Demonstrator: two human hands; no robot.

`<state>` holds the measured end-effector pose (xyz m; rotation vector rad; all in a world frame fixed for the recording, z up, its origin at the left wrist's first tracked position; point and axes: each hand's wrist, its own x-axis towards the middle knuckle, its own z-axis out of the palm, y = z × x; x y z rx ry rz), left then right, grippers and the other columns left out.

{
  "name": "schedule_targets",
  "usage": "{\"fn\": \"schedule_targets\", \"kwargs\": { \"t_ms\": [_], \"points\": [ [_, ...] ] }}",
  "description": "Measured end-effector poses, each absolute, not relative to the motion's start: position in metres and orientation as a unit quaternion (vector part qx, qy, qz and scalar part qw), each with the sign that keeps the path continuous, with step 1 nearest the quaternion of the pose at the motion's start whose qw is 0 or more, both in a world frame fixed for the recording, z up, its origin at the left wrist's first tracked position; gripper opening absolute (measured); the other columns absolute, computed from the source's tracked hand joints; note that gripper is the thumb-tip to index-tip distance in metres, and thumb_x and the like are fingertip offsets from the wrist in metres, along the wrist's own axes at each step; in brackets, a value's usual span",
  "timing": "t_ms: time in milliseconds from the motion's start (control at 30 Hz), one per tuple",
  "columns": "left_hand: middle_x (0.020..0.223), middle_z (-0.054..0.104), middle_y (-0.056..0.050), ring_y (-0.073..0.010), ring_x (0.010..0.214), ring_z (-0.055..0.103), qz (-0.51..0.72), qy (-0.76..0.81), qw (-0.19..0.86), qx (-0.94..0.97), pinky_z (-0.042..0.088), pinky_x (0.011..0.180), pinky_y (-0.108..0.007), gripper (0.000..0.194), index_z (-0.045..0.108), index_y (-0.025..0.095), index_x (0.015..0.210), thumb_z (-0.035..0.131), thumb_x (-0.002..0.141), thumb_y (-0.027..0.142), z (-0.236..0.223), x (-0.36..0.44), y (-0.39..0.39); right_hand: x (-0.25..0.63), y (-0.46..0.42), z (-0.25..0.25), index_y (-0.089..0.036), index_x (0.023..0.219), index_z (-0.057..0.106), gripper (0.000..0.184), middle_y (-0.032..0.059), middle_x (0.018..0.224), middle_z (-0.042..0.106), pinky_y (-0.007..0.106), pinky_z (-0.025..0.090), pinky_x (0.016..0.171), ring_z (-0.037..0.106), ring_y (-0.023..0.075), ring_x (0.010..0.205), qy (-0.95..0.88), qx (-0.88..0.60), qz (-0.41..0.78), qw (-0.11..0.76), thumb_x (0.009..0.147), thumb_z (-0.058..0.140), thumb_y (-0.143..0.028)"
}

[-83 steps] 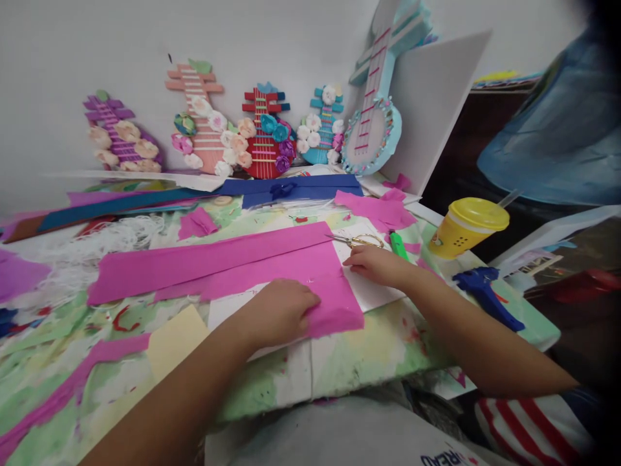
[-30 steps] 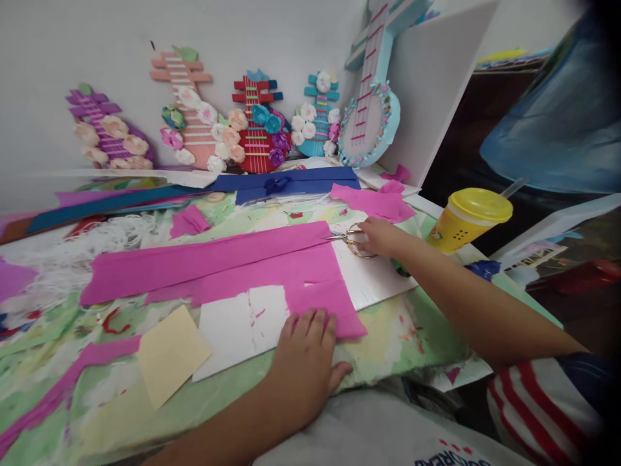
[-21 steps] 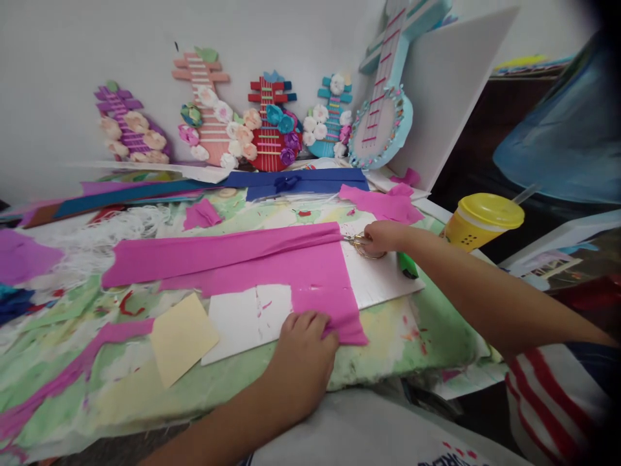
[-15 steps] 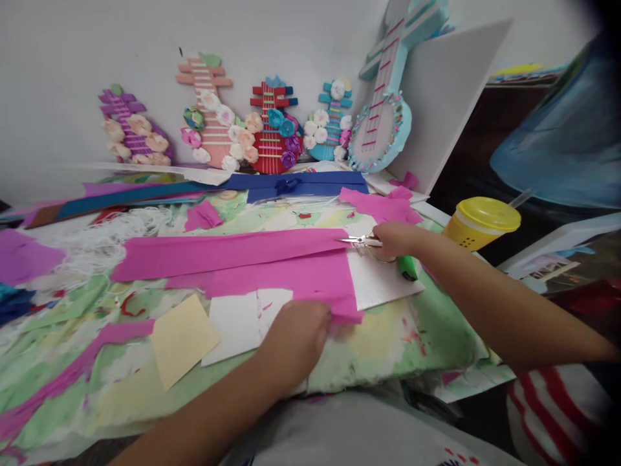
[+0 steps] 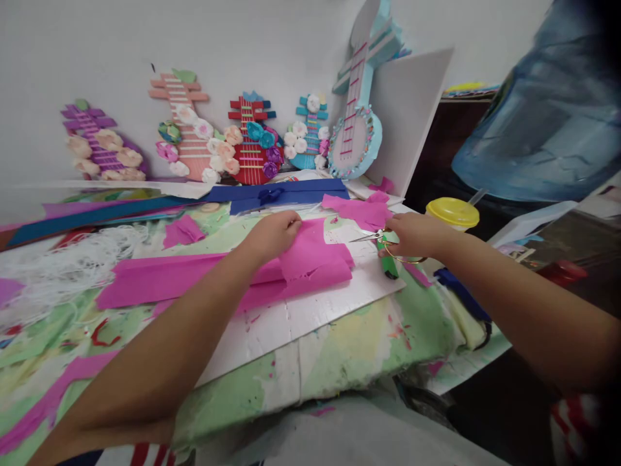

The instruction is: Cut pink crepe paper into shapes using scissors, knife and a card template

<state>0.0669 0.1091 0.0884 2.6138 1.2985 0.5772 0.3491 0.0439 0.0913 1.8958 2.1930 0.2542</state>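
Pinching the pink paper in the left grip, apparently to hold it folded back; clasping scissors in the right grip, pointing them toward it, likely for handiness; resting the paper partly on a white board atop the counter, seemingly as backing.

Craft workspace, I'd say: flower-trimmed model guitars along far wall; before me a paint-stained table cover, pink paper, tangled white string at left, scissors at right.
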Motion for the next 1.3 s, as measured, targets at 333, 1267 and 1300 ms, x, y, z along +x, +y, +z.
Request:
{"fn": "schedule_targets", "kwargs": {
  "t_ms": [333,1267,1300],
  "points": [
    [0.069,0.055,-0.001,-0.0132,0.06,0.047,0.286,0.443,0.033,0.849,0.034,0.054,-0.024,0.023,0.057,0.018,0.08,0.039,0.077,0.032,0.138,0.055,0.162,0.344,0.027,0.101,-0.017,0.095,0.059,0.056,0.0107,0.092,0.059,0.03,0.036,0.064,0.054,0.0234,0.08,0.79,0.605,0.049,0.084,0.061,0.052,-0.06],
    [0.086,0.058,-0.002,-0.0172,0.077,0.052,0.221,0.323,-0.041,0.92,0.037,0.068,-0.026,0.031,0.055,0.018,0.098,0.033,0.082,0.031,0.162,0.067,0.13,0.311,0.075,0.13,-0.016,0.086,0.061,0.052,0.0076,0.078,0.06,0.027,0.027,0.054,0.05,0.0178,0.066,0.858,0.508,0.045,0.059,0.06,0.053,-0.061],
    [0.086,0.058,-0.002,-0.0173,0.077,0.052,0.217,0.323,-0.042,0.92,0.037,0.068,-0.026,0.03,0.055,0.018,0.098,0.033,0.081,0.031,0.162,0.068,0.13,0.312,0.074,0.131,-0.016,0.088,0.061,0.054,0.0084,0.081,0.06,0.027,0.027,0.055,0.051,0.0185,0.068,0.857,0.511,0.046,0.054,0.06,0.053,-0.061]
  ]
}}
